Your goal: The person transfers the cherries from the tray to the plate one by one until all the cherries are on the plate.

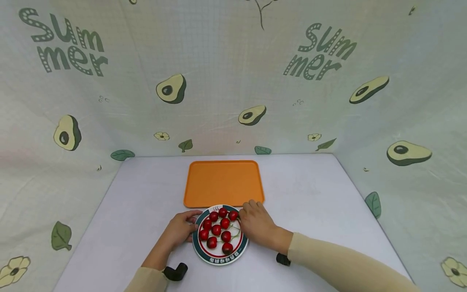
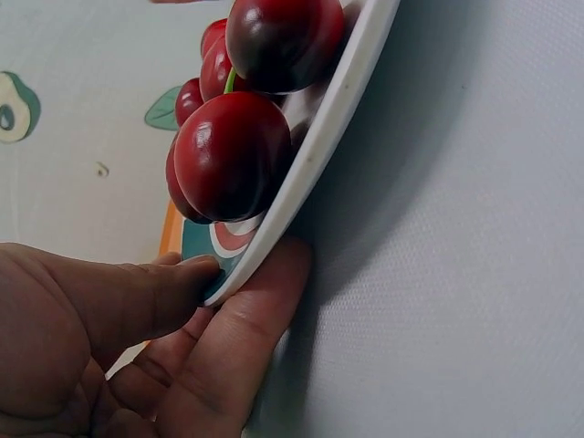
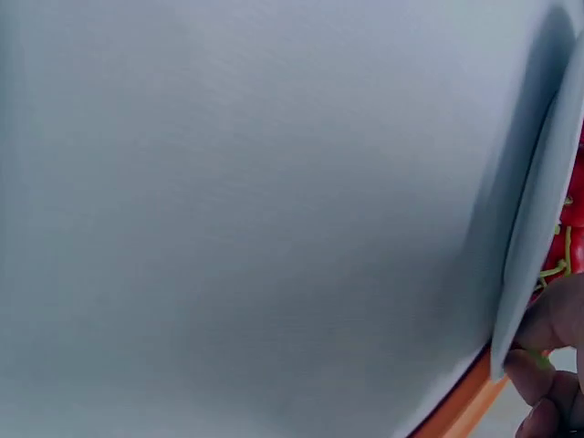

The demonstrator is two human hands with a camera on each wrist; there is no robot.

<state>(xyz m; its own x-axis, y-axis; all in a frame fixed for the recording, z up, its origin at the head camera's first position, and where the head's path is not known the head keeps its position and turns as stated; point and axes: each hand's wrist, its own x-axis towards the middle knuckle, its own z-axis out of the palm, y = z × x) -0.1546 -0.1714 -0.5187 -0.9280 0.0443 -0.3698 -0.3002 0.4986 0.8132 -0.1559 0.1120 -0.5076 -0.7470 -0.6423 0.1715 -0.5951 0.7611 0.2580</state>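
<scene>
A round plate (image 1: pixel 219 261) with a green band and a thin red ring lies on the white table, bearing several dark red cherries (image 1: pixel 216 230) with green stems. My left hand (image 1: pixel 181 230) holds the plate's left rim. In the left wrist view its thumb (image 2: pixel 173 292) lies on top of the rim and fingers (image 2: pixel 233 342) reach beneath. At the upper right rim, my right hand (image 1: pixel 258 225) has its fingers curled in beside a cherry (image 1: pixel 233 215). A bit of green, seemingly a cherry stem (image 3: pixel 540 359), shows between those fingers in the right wrist view; its far end is hidden.
Just behind the plate lies an orange rectangular tray (image 1: pixel 223 184) with a low rim. The white table (image 1: pixel 306 190) extends to both sides. A patterned cloth (image 1: pixel 219 52) with avocado and leaf prints hangs behind and at the sides.
</scene>
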